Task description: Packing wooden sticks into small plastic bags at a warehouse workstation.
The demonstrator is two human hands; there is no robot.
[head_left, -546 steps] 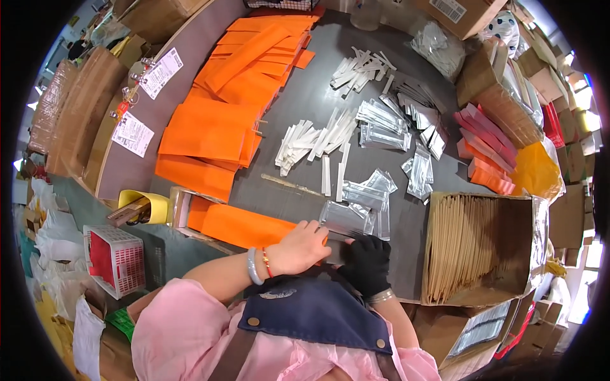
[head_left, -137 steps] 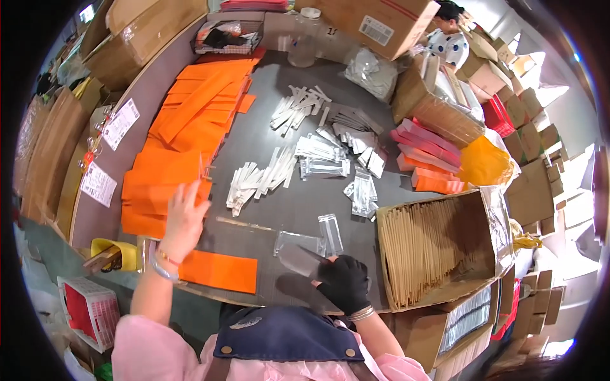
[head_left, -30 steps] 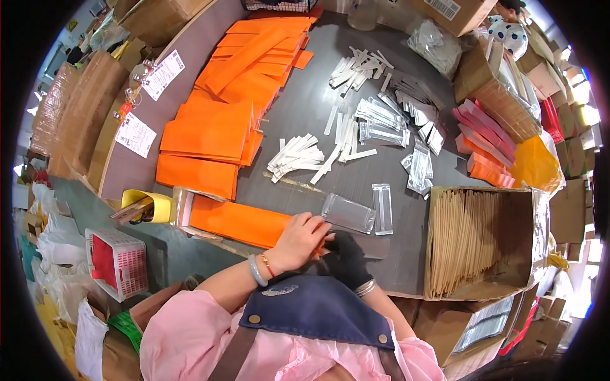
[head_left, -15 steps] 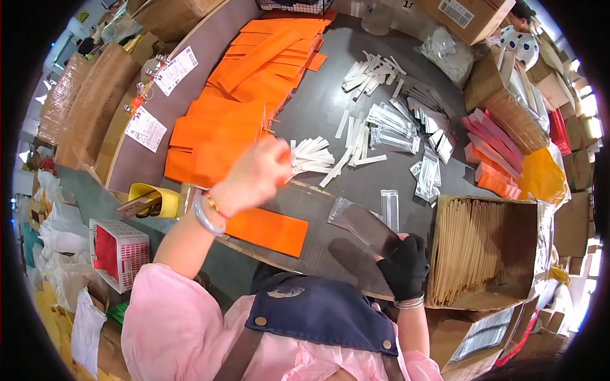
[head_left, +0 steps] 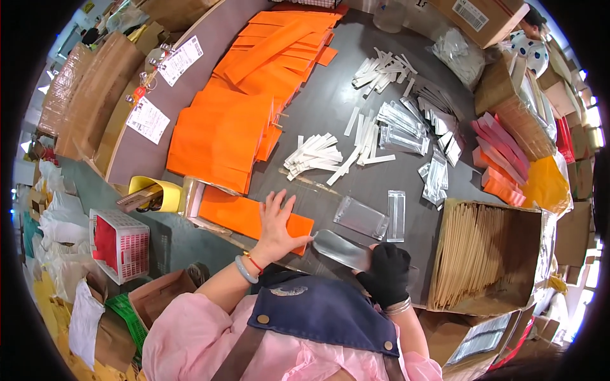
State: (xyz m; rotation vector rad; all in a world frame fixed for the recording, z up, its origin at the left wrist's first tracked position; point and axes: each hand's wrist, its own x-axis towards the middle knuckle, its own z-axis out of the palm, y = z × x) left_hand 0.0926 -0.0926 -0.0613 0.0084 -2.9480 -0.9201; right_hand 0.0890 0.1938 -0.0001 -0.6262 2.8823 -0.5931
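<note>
My left hand [head_left: 276, 227] lies with fingers spread over a long orange strip [head_left: 232, 211] at the table's near edge. Its thumb reaches the far tip of a flat, shiny grey plate with a rounded end [head_left: 343, 249]. My right hand [head_left: 386, 274], in a black glove with bare fingertips, is closed on the other end of that plate. Just beyond it lie a clear plastic packet [head_left: 361, 217] and a narrower clear packet [head_left: 396, 216]. A large stack of orange sheets [head_left: 222, 136] rests at the left, beyond my left hand.
White strips [head_left: 312, 155] and clear packets [head_left: 405, 128] lie scattered mid-table. At the right stands a cardboard box [head_left: 540, 254] of upright brown sheets, with pink and orange pieces [head_left: 499, 149] behind it. A yellow container [head_left: 166, 198] sits at the left edge, above a white basket [head_left: 130, 254].
My left hand has come down from beside the orange stack to the orange strip, and its fingers have spread. The grey plate has tilted flatter, its tip now at my left thumb.
</note>
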